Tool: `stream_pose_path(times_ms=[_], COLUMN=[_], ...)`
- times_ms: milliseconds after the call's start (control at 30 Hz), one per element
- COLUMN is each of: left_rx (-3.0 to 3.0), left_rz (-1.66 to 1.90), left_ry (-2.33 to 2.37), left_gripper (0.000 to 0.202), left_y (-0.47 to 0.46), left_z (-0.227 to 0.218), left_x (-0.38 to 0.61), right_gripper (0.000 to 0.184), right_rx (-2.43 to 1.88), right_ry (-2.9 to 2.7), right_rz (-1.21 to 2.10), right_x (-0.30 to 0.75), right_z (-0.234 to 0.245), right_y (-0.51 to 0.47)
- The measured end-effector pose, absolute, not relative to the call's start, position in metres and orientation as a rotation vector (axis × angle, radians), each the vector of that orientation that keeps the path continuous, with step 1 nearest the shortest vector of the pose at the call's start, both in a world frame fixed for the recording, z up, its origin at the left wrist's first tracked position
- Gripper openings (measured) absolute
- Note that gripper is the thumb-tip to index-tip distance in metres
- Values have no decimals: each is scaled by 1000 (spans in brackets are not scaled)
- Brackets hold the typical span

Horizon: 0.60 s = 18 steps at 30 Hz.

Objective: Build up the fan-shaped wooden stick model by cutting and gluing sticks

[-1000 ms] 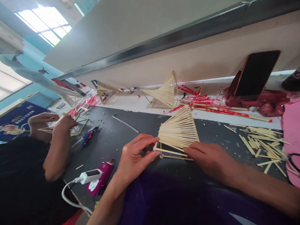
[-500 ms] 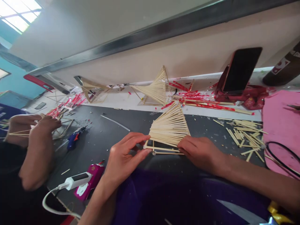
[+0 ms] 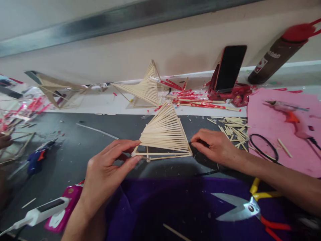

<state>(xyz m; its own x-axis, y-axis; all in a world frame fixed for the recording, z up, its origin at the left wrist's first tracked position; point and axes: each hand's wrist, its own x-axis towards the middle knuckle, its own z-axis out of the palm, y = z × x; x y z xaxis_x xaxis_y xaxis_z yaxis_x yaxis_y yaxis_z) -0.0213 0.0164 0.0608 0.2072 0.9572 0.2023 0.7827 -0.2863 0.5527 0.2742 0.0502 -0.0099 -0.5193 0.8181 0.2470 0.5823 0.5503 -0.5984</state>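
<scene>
A model of thin wooden sticks point(image 3: 164, 130), laid side by side as a twisted fan on a stick frame, sits in front of me on the dark table. My left hand point(image 3: 117, 159) pinches the frame's left corner between thumb and fingers. Just off the model's right edge is my right hand point(image 3: 209, 144), its fingers curled and thumb drawn in. Whether anything tiny is between those fingertips is hidden. Behind stands a similar stick model point(image 3: 145, 88). Cut sticks point(image 3: 235, 129) lie in a loose pile beyond my right hand.
Scissors point(image 3: 240, 207) lie spread on purple cloth point(image 3: 150, 207) near me. A glue gun point(image 3: 291, 117) rests on pink sheet point(image 3: 260, 110); a blue one point(image 3: 37, 159) lies left. A phone point(image 3: 230, 68) and bottle point(image 3: 278, 55) stand at the back. Another person's hand point(image 3: 4, 140) shows left.
My right hand has let go of the model's right side and moved slightly away. My left hand keeps its hold. The view has turned right, bringing the pink-handled glue gun and scissors into sight.
</scene>
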Motion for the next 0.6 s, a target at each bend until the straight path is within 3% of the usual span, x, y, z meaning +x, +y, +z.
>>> stream_pose_path(times_ms=[233,600], left_rx=[2155,2177], left_rz=[759,765], left_ry=[1641,1620], left_gripper=[28,28], left_y=[16,16], left_z=[61,59], left_x=[-21,-22], right_gripper=[13,19], right_rx=[-1209,-1339], right_ry=[-2396,-2573], right_rz=[752,636], right_x=[284,266], right_z=[-28,-24], right_y=[40,44])
